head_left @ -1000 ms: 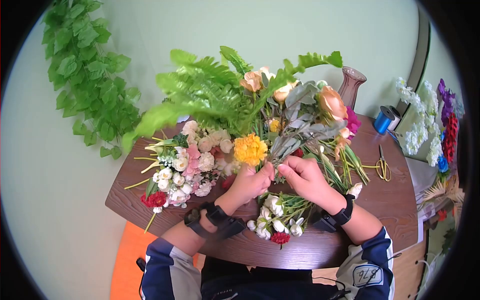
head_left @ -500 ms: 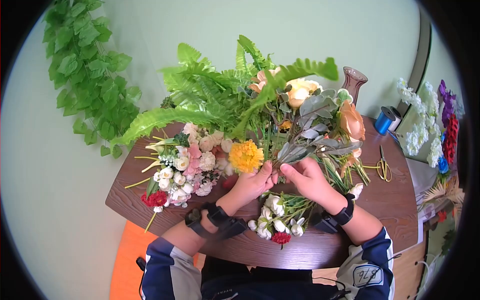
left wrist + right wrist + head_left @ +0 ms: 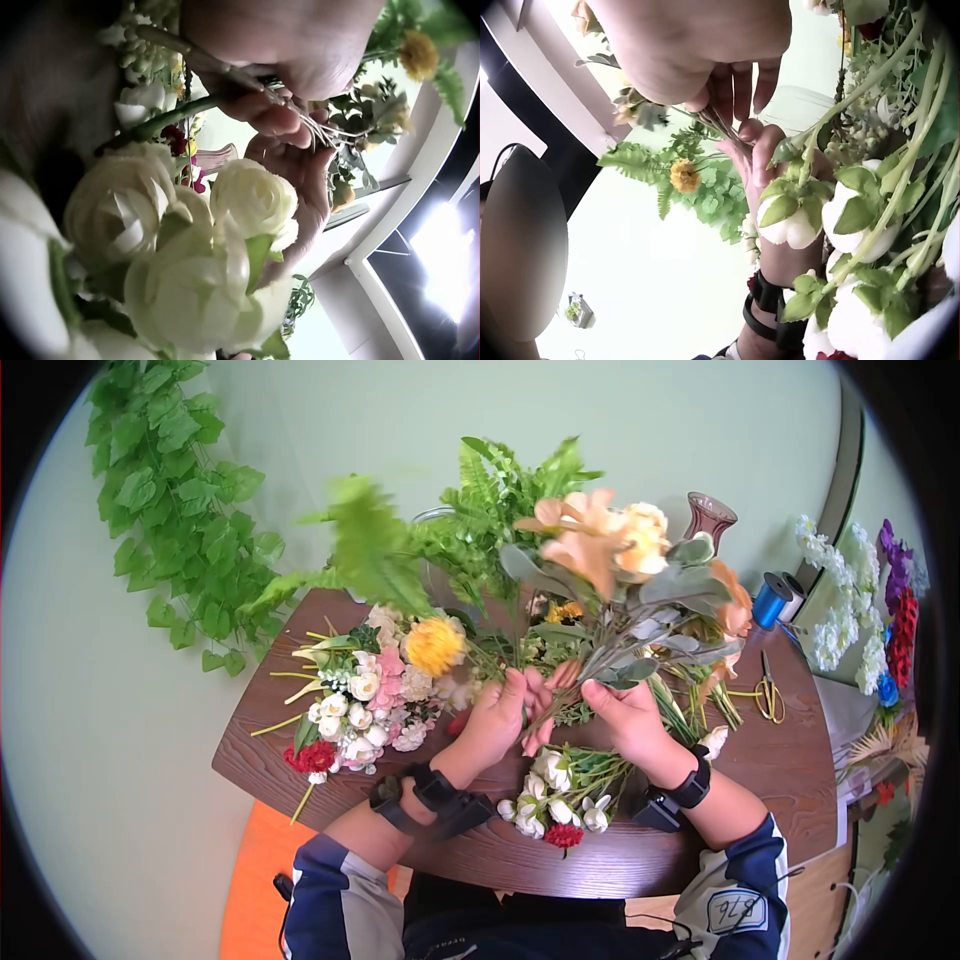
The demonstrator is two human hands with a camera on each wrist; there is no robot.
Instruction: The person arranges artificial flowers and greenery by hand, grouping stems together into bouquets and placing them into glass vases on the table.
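In the head view my left hand (image 3: 497,710) grips stems with a yellow flower (image 3: 435,646) and green fern fronds (image 3: 375,545) above it. My right hand (image 3: 632,722) pinches the stems of peach roses (image 3: 645,542) and grey-green leaves (image 3: 665,595). Both hands are close together over the table, their fingers meeting near the stem ends. Thin stems (image 3: 718,120) pass between thumb and fingers in the right wrist view. Just below the hands lie white roses (image 3: 550,770) with a red flower (image 3: 563,837), which fill the front of the left wrist view.
A heap of white and pink flowers (image 3: 385,690) lies on the table (image 3: 480,860) at left. Toward the right are gold-handled scissors (image 3: 768,695), a blue ribbon spool (image 3: 770,600) and a glass vase (image 3: 710,520). Leafy vines (image 3: 170,490) hang on the wall.
My hands have drawn slightly apart, splitting the bunch: the yellow flower and a fern frond swing left, while the peach roses and grey-green leaves tilt right and nearer.
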